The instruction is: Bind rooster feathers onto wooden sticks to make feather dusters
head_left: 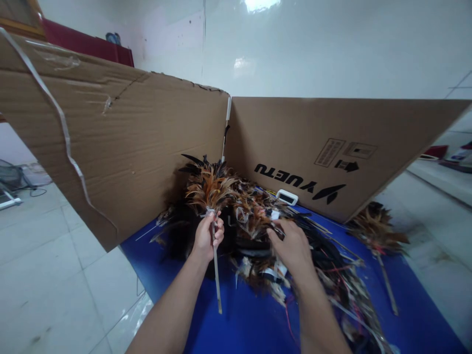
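My left hand (209,233) is closed around the thin stick of a feather duster (211,189), just under its brown and black feathers. The duster stands nearly upright, and the bare stick (217,290) points down toward me. Some pale tie or strip shows where feathers meet stick. My right hand (293,246) is over a pile of loose feathers (254,206), its thumb and fingers bent together. What lies between those fingertips is too small to make out. Dark long feathers (254,246) lie between the two hands.
Cardboard panels stand at the left (147,128) and back (287,132) of the blue tabletop (236,324). A small white device with a dark screen (286,197) leans at the back. Another feather duster (379,231) lies at right. Bundled feathers (354,295) and pink string (287,319) lie nearer.
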Demonstrator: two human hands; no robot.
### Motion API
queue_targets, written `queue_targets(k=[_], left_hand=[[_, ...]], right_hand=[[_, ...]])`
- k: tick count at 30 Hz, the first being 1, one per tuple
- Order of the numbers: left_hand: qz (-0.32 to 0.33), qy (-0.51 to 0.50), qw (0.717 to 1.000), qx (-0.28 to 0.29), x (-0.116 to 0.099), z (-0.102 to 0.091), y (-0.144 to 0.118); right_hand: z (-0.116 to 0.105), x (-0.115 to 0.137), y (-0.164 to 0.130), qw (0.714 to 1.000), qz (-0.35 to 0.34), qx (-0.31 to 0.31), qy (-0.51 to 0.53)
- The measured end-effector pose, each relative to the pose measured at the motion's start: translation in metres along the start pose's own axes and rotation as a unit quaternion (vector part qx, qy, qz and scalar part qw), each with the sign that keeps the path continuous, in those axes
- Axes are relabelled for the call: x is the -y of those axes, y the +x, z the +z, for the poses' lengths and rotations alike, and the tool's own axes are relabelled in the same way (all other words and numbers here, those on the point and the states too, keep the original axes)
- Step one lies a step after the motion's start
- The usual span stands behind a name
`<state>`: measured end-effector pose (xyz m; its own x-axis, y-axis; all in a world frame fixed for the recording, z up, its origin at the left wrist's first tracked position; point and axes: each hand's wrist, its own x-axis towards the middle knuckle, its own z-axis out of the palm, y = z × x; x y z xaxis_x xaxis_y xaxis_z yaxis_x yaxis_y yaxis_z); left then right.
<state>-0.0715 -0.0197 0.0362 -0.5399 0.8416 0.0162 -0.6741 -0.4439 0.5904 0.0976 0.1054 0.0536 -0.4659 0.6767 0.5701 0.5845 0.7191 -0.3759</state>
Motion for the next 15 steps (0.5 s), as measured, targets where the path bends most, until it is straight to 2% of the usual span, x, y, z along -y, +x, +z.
queue_targets(k=[2,5,7,10,15], left_hand=[[0.002,-0.002,1.0,0.0,-0.001,0.0,0.0],[0.002,-0.006,1.0,-0.001,0.0,-0.001,0.0],[0.0,-0.01,1.0,0.003,0.0,-0.001,0.0],[-0.006,-0.012,1.0,0.003,0.001,-0.001,0.0],[-0.008,-0.007,1.0,0.002,0.003,-0.002,0.001]], right_hand=[[0.013,0.02,-0.002,0.998,-0.049,-0.028,0.014],[0.037,0.046,-0.011,0.993,-0.099,0.036,0.048],[0.055,0.055,-0.02,0.993,-0.079,0.086,0.03],[0.078,0.057,-0.033,0.992,-0.027,0.127,0.006],[0.089,0.046,-0.033,0.975,0.079,0.161,0.132]])
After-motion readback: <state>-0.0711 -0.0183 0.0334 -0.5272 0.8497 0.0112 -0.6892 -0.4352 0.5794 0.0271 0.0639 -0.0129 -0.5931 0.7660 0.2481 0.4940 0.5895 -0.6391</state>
